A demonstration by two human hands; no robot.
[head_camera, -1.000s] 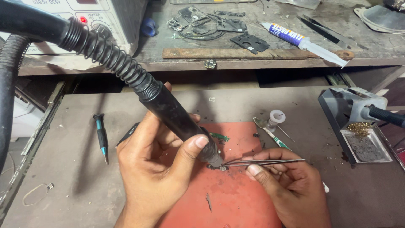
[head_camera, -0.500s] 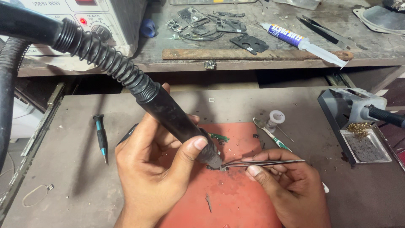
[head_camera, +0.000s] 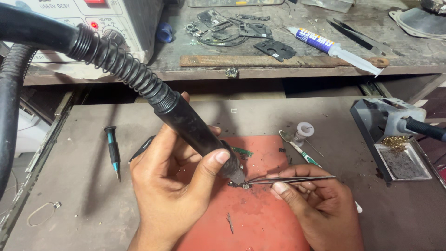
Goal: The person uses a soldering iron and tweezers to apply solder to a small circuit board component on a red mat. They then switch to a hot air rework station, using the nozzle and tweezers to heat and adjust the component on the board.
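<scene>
Heating in progress on the small part (head_camera: 240, 185), which lies on the red mat (head_camera: 265, 218) in the middle of the worktop (head_camera: 74, 186). We hold the black hot-air wand (head_camera: 195, 132) in the left hand (head_camera: 174, 186), fingers wrapped around the barrel and thumb pressed on its lower end; the nozzle tip sits just above the part, tilted down from upper left. The right hand (head_camera: 316, 209) pinches a pair of tweezers (head_camera: 288, 179), laid almost level, tips closed at the right edge of the part. We cannot tell whether the tips clamp it or only touch it.

Nearby: a small green board piece (head_camera: 242, 151) at the mat's upper edge, a blue-tipped screwdriver (head_camera: 113, 151) to the left, a white spool (head_camera: 304, 130) and a grey stand with brass wool (head_camera: 388, 135) to the right.

Judgement: we are at the soldering or desoldering step, heat on, part steadied. The next move calls for a still nozzle, light tweezer pressure, and a straight, gentle nudge or lift only when the solder flows, so that nothing tears or skids.
</scene>
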